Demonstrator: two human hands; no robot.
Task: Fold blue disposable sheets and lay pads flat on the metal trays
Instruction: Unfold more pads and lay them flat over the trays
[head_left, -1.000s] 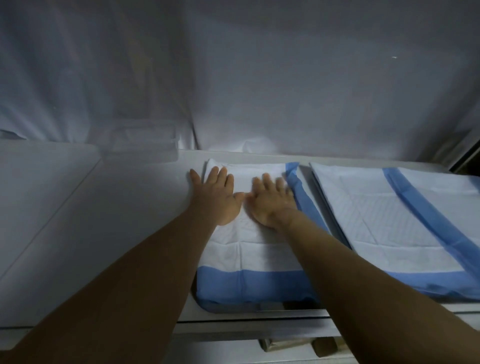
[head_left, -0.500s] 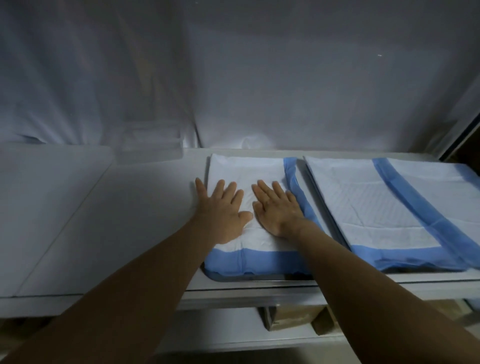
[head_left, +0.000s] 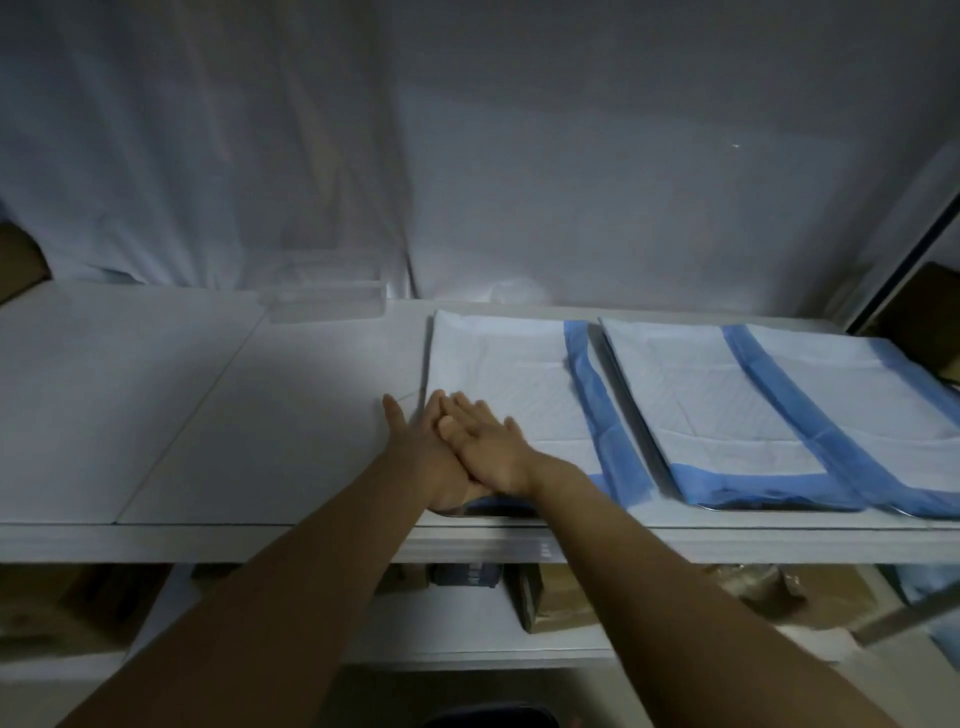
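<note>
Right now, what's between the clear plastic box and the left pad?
Only bare white tabletop separates the clear plastic box and the left pad; the head view shows it.

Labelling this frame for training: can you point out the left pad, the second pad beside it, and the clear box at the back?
left pad (head_left: 509, 364): head view, on its white quilted middle.
second pad (head_left: 711, 405): head view, on its white centre.
clear box (head_left: 327, 306): head view, on its front wall.

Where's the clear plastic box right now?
Head view, left of centre: the clear box sits at the back of the shelf, by the curtain, left of the left pad.
</note>
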